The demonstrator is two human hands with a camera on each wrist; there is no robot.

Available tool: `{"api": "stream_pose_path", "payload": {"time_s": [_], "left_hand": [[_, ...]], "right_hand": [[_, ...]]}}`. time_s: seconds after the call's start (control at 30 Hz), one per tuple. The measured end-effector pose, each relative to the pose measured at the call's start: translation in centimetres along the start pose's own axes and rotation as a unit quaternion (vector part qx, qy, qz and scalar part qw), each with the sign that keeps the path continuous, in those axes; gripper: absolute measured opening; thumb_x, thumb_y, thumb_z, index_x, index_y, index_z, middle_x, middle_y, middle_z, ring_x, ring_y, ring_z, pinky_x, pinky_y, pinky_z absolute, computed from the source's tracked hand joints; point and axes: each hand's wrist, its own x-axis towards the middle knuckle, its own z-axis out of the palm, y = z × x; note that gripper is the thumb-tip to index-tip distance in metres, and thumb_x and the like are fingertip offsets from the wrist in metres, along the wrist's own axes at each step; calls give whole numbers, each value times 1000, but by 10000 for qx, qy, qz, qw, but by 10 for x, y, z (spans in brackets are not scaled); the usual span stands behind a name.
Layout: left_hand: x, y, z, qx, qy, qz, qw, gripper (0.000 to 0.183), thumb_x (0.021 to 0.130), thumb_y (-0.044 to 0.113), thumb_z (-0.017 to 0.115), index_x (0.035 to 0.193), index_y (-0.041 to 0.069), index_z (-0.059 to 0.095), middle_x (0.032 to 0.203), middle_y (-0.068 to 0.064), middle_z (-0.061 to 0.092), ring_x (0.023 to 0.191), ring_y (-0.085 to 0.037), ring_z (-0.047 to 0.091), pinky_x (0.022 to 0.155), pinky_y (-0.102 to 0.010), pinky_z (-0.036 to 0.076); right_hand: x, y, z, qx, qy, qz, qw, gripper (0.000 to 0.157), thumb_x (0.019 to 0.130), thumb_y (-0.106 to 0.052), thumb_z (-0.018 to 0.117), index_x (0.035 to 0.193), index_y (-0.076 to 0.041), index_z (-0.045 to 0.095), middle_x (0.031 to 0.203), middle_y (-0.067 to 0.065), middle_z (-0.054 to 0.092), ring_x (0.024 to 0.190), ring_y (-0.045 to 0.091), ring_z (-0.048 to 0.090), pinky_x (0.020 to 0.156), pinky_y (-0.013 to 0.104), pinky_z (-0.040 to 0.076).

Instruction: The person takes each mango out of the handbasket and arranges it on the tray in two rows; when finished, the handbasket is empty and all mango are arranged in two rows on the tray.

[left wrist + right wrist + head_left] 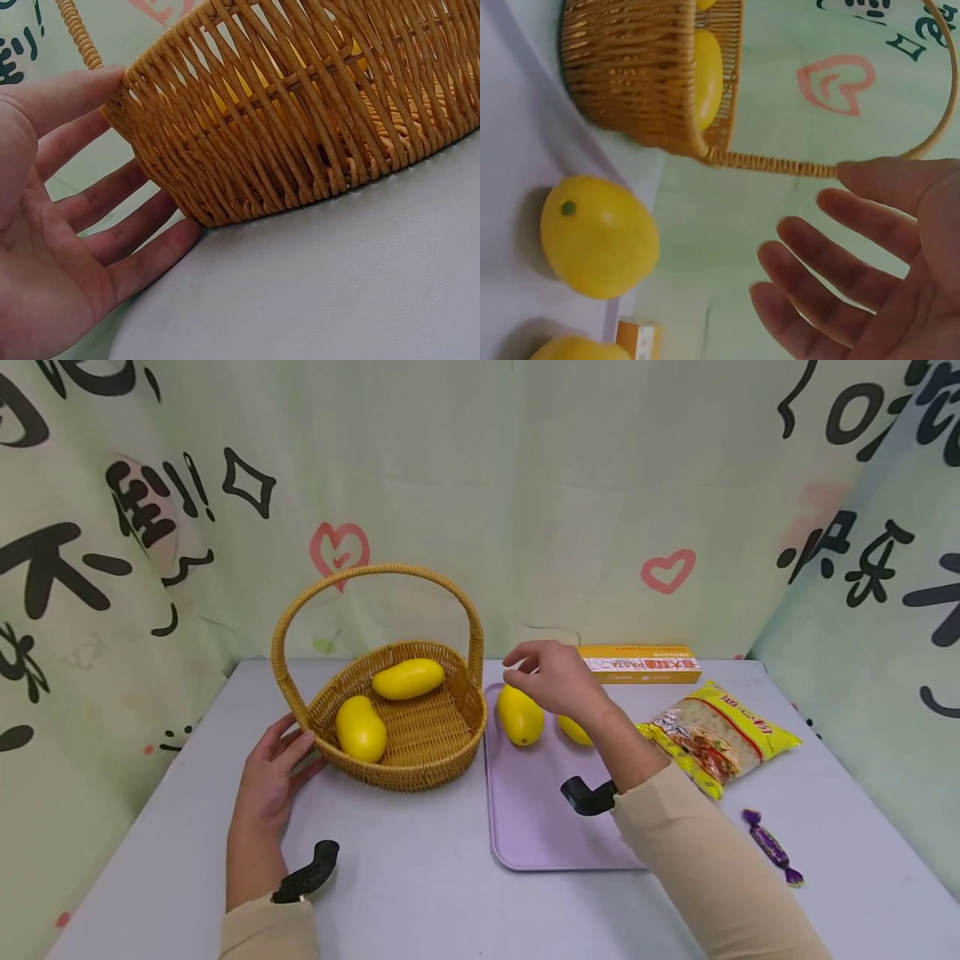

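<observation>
A wicker basket [405, 772] with a tall arched handle stands on the left of the table. Inside lie two yellow mangoes, one at the back [408, 679] and one at the left [362, 729]. My left hand [268, 777] touches the basket's left side, thumb at the rim and fingers fairly straight along the wicker. Over the lilac tray [551, 814], my right hand [557, 677] hovers with loosely bent fingers and nothing in them. Just below it a mango [521, 717] lies on the tray. Another mango [573, 730] beside it is partly hidden by the right wrist.
Behind the tray lies an orange box [641, 665]. To the right are a yellow food packet [720, 735], overlapping the tray's edge in this view, and a purple wrapped candy [772, 847]. A printed curtain [510, 510] hangs behind the table.
</observation>
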Motion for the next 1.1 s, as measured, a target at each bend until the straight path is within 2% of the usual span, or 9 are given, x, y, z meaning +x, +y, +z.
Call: {"api": "stream_pose_path", "payload": {"time_s": [0.13, 0.3, 0.43, 0.6, 0.77, 0.93, 1.1], "left_hand": [[0, 1, -1, -77, -20, 7, 10000, 65, 102, 31, 66, 160, 33, 38, 163, -5, 37, 124, -10, 57, 106, -31, 51], [-1, 0, -1, -126, -3, 36, 9999, 64, 102, 30, 65, 160, 33, 38, 161, -4, 39, 123, -10, 57, 106, -32, 51], [0, -1, -2, -152, -13, 48, 9999, 66, 101, 31, 68, 160, 33, 39, 159, -4, 40, 123, -10, 57, 106, -32, 51], [0, 0, -1, -131, 32, 55, 9999, 66, 100, 33, 69, 160, 33, 40, 159, -4, 40, 124, -11, 57, 107, -32, 51], [0, 1, 1, -128, 9, 80, 9999, 64, 101, 32, 67, 159, 33, 41, 161, -5, 40, 128, -13, 56, 108, -33, 51], [1, 2, 0, -77, 55, 103, 9999, 61, 102, 32, 66, 159, 34, 41, 162, -5, 40, 131, -16, 55, 108, -34, 51], [1, 1, -1, -15, 47, 32, 10000, 63, 102, 32, 66, 159, 35, 40, 164, -5, 38, 134, -17, 53, 112, -37, 48]], "right_hand": [[4, -12, 1, -97, -504, -416, 9978, 31, 100, -25, 67, 129, -14, 70, 118, 13, 72, 104, 29, 67, 85, 39, 59], [11, -26, 6, -333, -1116, -964, 9885, 37, 98, -21, 69, 134, -15, 68, 119, 11, 72, 105, 27, 68, 86, 37, 60], [20, -43, 14, -613, -1243, -1260, 9823, 38, 98, -19, 69, 135, -16, 68, 125, 11, 71, 115, 28, 66, 95, 40, 58], [33, -63, 23, -927, -1277, -1436, 9770, 40, 98, -15, 69, 137, -14, 66, 133, 12, 68, 127, 29, 61, 107, 43, 53], [49, -74, 28, -945, -1292, -1325, 9782, 41, 97, -12, 69, 138, -12, 65, 135, 12, 66, 128, 28, 60, 108, 42, 52], [64, -80, 34, -835, -1370, -1039, 9816, 41, 97, -15, 71, 137, -17, 66, 134, 13, 65, 123, 28, 60, 103, 41, 54], [74, -81, 45, -824, -1563, -741, 9815, 44, 97, -14, 71, 141, -18, 64, 142, 14, 61, 132, 28, 57, 107, 40, 52]]}}
